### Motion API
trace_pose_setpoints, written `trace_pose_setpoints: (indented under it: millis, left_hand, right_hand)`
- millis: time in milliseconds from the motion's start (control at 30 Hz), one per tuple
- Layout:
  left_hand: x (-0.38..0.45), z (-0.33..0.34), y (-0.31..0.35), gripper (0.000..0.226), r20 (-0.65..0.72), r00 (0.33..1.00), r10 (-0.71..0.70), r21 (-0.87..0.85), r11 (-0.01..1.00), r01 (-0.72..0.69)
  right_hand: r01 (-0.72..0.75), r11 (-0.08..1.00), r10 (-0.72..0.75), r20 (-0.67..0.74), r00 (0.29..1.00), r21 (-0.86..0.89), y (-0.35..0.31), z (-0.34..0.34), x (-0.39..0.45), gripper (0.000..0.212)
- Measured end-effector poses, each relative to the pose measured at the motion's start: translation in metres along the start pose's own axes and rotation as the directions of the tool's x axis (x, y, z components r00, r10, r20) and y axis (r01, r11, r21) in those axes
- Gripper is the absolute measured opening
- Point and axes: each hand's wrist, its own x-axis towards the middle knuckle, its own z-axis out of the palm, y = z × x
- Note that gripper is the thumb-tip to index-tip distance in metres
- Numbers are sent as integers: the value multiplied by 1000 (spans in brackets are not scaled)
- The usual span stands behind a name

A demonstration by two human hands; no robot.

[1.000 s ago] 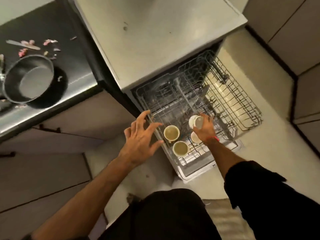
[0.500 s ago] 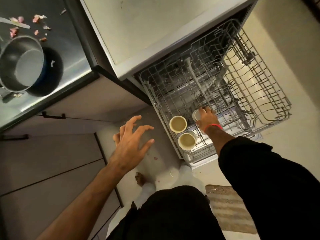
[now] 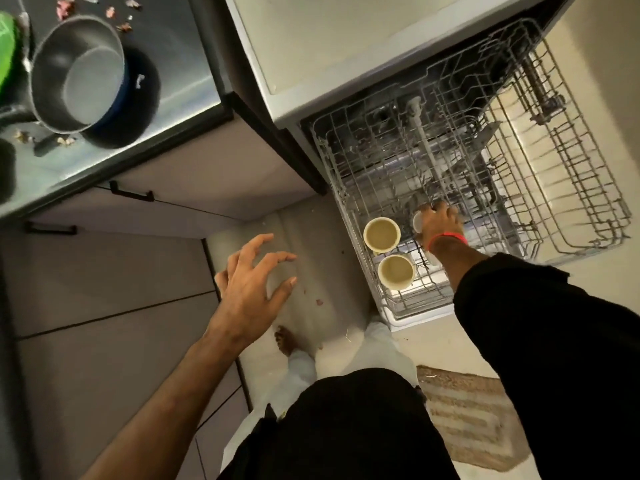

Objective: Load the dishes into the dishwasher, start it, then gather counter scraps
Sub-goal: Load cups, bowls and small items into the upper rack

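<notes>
The dishwasher's wire rack (image 3: 571,202) is pulled out at the right. Two cream cups (image 3: 381,234) (image 3: 396,271) stand upright in its near left corner. My right hand (image 3: 441,223) reaches into the rack beside them and grips a third white cup (image 3: 417,221), mostly hidden under my fingers. My left hand (image 3: 254,289) hovers over the floor left of the rack, fingers spread, holding nothing. Scraps (image 3: 65,3) lie on the dark counter at the top left.
A grey pot (image 3: 78,72) sits on the counter (image 3: 183,64) at top left, beside a green object (image 3: 7,53). Cabinet drawers with black handles (image 3: 131,194) fill the left. A woven mat (image 3: 474,414) lies on the floor. Small crumbs (image 3: 318,301) dot the floor.
My left hand has drawn back from the rack's edge toward the left, over the floor. My right hand has lowered the white cup deeper into the rack. The view has tilted down.
</notes>
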Motion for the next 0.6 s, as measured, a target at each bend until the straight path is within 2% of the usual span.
trace_pose_setpoints:
  millis: [67, 167, 267, 367, 433, 500, 533, 600]
  left_hand:
    - [-4, -7, -10, 33, -39, 999, -26, -21, 999, 25]
    - [-5, -21, -28, 32, -116, 991, -66, -55, 997, 60]
    - [-16, -36, -53, 30, -185, 974, -128, -113, 988, 109]
    - [-40, -47, -89, 28, -294, 935, -199, -180, 972, 150]
    - [-68, -54, -121, 26, -370, 886, -280, -243, 949, 199]
    - [-100, -57, -152, 26, -426, 824, -375, -304, 916, 260]
    - [-121, -59, -170, 26, -453, 779, -433, -336, 893, 301]
    - [-167, -60, -207, 28, -503, 668, -548, -394, 833, 387]
  right_hand:
    - [-21, 998, 24, -39, 999, 54, -6, -8, -8, 67]
    - [12, 931, 75, -224, 972, 365, -37, -32, -28, 58]
    - [207, 822, 47, -426, 904, 531, -91, -51, -65, 45]
    - [481, 653, -114, -552, 826, 585, -163, -60, -112, 41]
    - [561, 489, -259, -503, 825, 669, -223, -60, -152, 39]
    - [509, 366, -420, -350, 837, 779, -278, -54, -193, 42]
    - [478, 323, -525, -266, 809, 817, -305, -50, -216, 45]
    - [454, 282, -720, -127, 683, 845, -358, -42, -258, 47]
